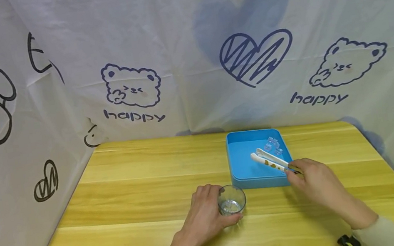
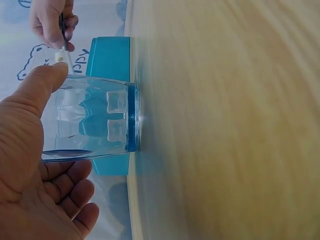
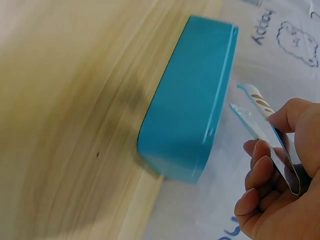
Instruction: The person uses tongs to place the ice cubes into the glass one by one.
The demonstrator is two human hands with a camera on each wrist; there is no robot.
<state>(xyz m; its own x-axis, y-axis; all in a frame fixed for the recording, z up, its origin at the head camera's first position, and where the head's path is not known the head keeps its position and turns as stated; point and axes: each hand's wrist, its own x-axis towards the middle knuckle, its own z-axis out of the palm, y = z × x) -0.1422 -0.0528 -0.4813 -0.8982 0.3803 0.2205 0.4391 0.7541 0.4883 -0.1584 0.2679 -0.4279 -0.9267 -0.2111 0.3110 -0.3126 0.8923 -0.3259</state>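
In the head view my left hand (image 1: 205, 210) holds a clear drinking glass (image 1: 232, 200) by its side, thumb in front and fingers behind. The glass stands upright on the table; the left wrist view shows clear cubes (image 2: 116, 102) at its bottom. My right hand (image 1: 316, 179) grips a pair of white tongs (image 1: 270, 161) with gold spots. Their tips are apart, over a blue square tray (image 1: 243, 184). Several clear cubes (image 1: 273, 146) lie at the tray's far right. Whether anything small sits between the tong tips I cannot tell.
The wooden table (image 1: 133, 182) stretches to the left of the glass and to the right of the tray. White cloth (image 1: 175, 25) with bear and heart drawings hangs behind the table and along its sides.
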